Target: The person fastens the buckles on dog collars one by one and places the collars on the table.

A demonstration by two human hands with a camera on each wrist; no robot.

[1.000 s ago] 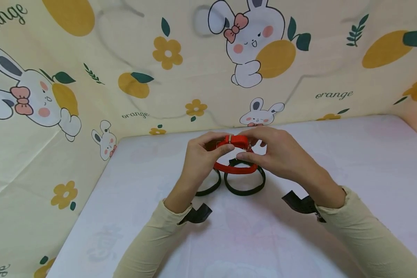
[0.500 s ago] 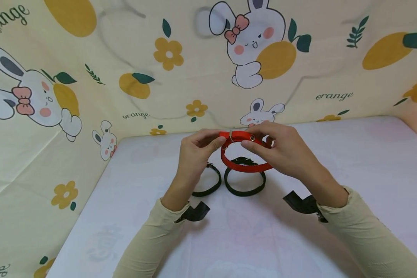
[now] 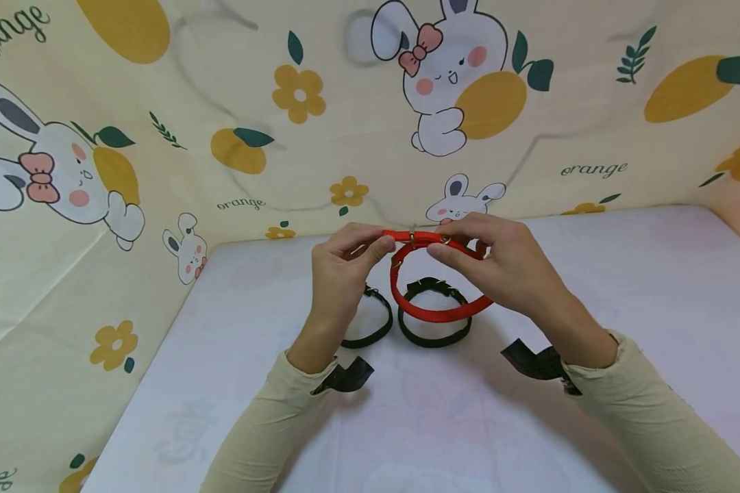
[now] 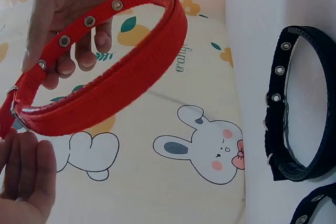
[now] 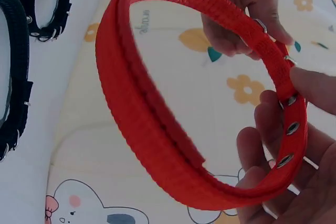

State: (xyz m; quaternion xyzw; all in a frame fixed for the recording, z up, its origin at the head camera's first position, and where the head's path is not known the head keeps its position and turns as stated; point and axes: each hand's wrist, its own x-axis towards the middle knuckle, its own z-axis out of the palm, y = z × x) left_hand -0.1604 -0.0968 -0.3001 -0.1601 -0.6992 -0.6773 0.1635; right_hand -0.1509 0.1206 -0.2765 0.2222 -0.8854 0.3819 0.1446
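A red pet collar [image 3: 439, 315], closed into a loop, is held up above the table between my two hands. My left hand [image 3: 339, 277] pinches the strap's end just left of the metal buckle [image 3: 412, 237]. The thumb and fingers of my right hand [image 3: 508, 263] grip the band on the other side of the buckle. Metal eyelets [image 5: 293, 128] run along the part in the right hand, as the right wrist view shows. Below and behind the red loop lies a black collar [image 3: 434, 344], with a second black collar [image 3: 379, 334] beside it, partly hidden by my left hand.
The white tabletop [image 3: 419, 424] carries the black collars near its middle. A cloth printed with rabbits and oranges [image 3: 358, 103] rises along the back and left edges. Black straps [image 3: 348, 376] hang from both sleeve cuffs.
My left hand has shifted left, away from the right, drawing the strap end along. The right hand has risen slightly. The red loop shows wider, and more of the black collars is visible.
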